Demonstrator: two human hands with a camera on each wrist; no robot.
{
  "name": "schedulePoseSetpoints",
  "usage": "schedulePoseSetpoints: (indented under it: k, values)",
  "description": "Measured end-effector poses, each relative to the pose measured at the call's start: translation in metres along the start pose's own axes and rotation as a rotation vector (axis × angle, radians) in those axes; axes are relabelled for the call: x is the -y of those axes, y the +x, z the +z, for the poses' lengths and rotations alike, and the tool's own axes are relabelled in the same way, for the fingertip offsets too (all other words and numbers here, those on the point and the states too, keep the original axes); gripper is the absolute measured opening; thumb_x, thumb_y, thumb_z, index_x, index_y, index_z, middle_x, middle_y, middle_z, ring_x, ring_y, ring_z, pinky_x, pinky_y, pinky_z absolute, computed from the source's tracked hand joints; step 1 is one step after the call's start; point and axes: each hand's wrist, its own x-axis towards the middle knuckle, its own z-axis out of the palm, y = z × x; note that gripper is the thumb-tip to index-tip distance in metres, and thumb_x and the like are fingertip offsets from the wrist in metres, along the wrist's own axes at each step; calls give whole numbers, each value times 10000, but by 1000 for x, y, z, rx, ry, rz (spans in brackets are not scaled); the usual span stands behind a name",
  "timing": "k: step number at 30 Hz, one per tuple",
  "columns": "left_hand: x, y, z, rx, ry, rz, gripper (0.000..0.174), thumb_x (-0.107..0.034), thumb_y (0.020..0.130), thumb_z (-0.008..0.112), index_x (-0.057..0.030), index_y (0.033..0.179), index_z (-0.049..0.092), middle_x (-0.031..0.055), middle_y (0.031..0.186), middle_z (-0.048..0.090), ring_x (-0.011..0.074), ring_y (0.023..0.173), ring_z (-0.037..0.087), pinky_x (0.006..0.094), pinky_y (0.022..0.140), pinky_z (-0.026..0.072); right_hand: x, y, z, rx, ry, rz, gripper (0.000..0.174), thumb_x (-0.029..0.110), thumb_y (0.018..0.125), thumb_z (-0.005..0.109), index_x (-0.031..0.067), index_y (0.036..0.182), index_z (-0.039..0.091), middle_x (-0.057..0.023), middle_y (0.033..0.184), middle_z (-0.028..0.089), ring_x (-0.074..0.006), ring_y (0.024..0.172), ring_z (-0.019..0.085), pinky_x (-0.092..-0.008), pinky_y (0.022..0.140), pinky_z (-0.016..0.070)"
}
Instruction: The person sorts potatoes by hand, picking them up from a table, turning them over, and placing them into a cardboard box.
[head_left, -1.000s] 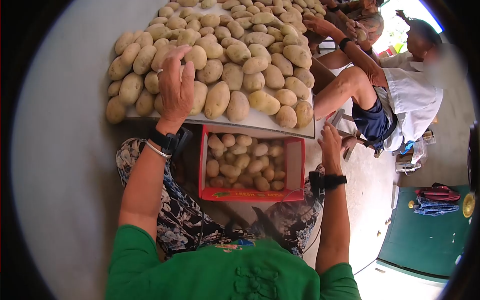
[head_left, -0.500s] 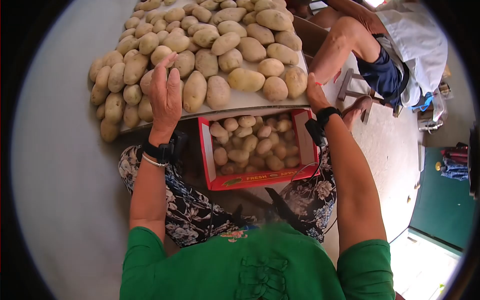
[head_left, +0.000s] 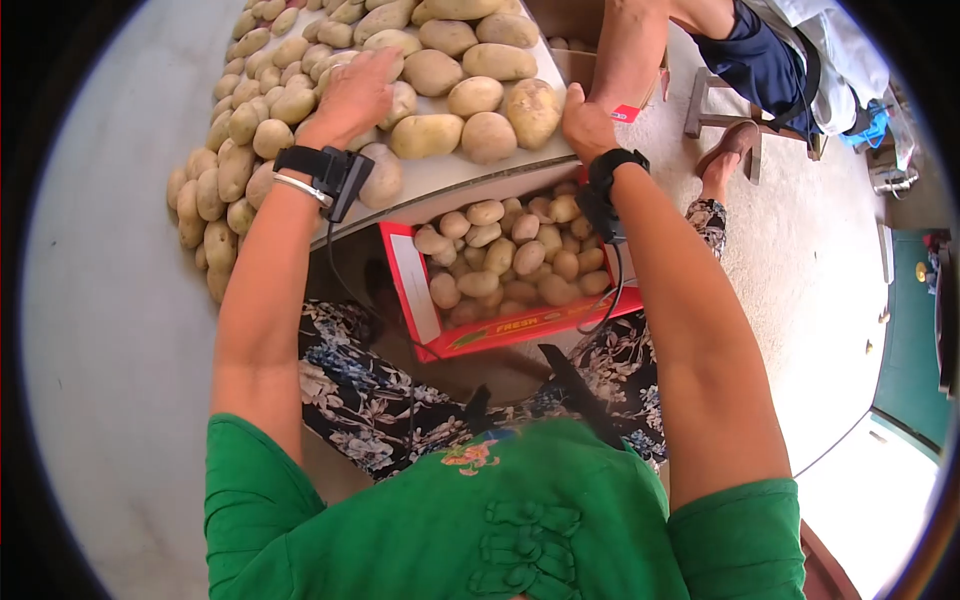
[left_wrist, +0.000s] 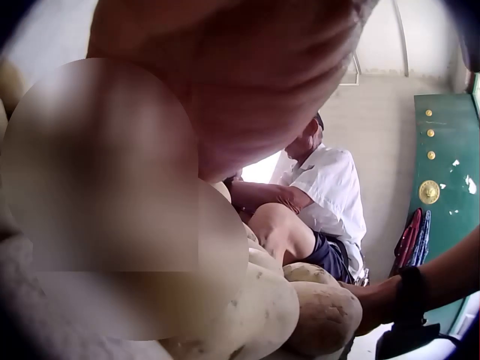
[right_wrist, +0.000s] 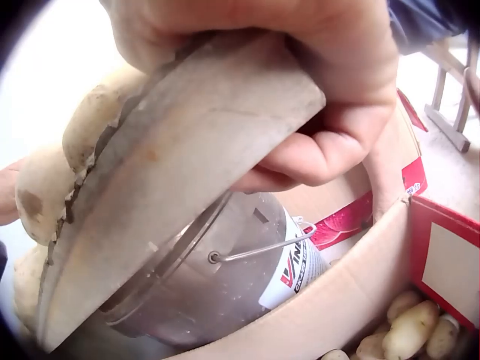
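Many potatoes (head_left: pixel 426 137) lie spread over a pale board (head_left: pixel 450 174). My left hand (head_left: pixel 352 100) reaches across the potatoes near the front edge, its fingers laid over them and pointing right. A big blurred potato fills much of the left wrist view, beneath the palm (left_wrist: pixel 232 97). My right hand (head_left: pixel 590 125) grips the board's front right corner. In the right wrist view its fingers (right_wrist: pixel 315 154) curl under the board's edge (right_wrist: pixel 150 187). Below that edge sits a red cardboard box (head_left: pixel 420 325) holding smaller potatoes (head_left: pixel 528 258).
A metal bucket (right_wrist: pixel 217 292) with a wire handle stands under the board. Another person's leg (head_left: pixel 628 60) is close to my right hand, with a wooden stool (head_left: pixel 700 105) behind. Another open carton (head_left: pixel 572 70) stands past the board's right side. Cables hang from both wrists.
My right hand has come from beside the board to grip its corner. My left hand has moved from upright against the potatoes to lying across them. More bare board shows along the front edge.
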Motion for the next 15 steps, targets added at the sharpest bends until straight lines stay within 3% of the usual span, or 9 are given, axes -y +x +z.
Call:
schedulePoseSetpoints:
  k: [1,4,8,9,11,13,14,15]
  values:
    - [3,2,2,47,51,-32,401,-115,780,484,-102,1181,456,159,1068,528,347,971,516,440,834,418,0,0,-3,75,0,7,606,378,914,162,-65,1078,542,-244,1027,590,-405,1047,512,-451,937,354]
    - [2,6,0,134,126,-75,418,-123,782,487,-109,1196,440,175,1033,539,353,953,526,443,821,425,10,-14,-20,161,111,-6,589,370,914,158,-48,1109,524,-245,1102,555,-398,1076,496,-434,956,344]
    - [6,9,6,126,41,-93,417,-151,783,507,-106,1193,442,199,1008,556,366,944,539,425,820,432,-10,6,11,145,142,-9,579,359,912,161,-27,1062,566,-271,1136,523,-401,1080,494,-437,953,351]
    - [-1,7,-2,123,41,-93,417,-151,783,507,-106,1193,442,199,1008,556,366,944,539,425,820,432,-16,14,21,128,89,-5,553,344,911,163,-1,1061,567,-279,1110,534,-411,1061,504,-447,937,365]
    - [-28,-1,-28,25,-419,-208,378,-171,788,520,-73,1149,463,208,1036,552,362,970,540,401,837,428,-19,22,21,109,34,-5,528,330,909,164,26,1061,568,-287,1083,545,-421,1043,514,-458,920,380]
    - [-48,-20,-40,-66,-518,-45,349,-177,796,522,-40,1114,478,202,1057,550,339,982,546,371,843,426,-17,16,13,145,96,12,531,330,908,170,19,1041,580,-283,1027,573,-430,1009,534,-476,889,403]
    - [-73,-34,-48,50,-619,-152,331,-137,816,499,-24,1128,488,137,1169,509,242,1113,468,329,960,344,-31,22,22,74,-24,-146,457,294,906,217,9,1057,541,-284,920,601,-431,914,576,-499,806,442]
    - [-87,-55,-38,54,-472,-27,317,-146,823,495,-30,1118,505,147,1179,496,268,1129,453,331,975,336,-32,16,18,14,-51,-279,364,246,905,261,8,1077,477,-286,841,604,-433,816,596,-507,721,462]
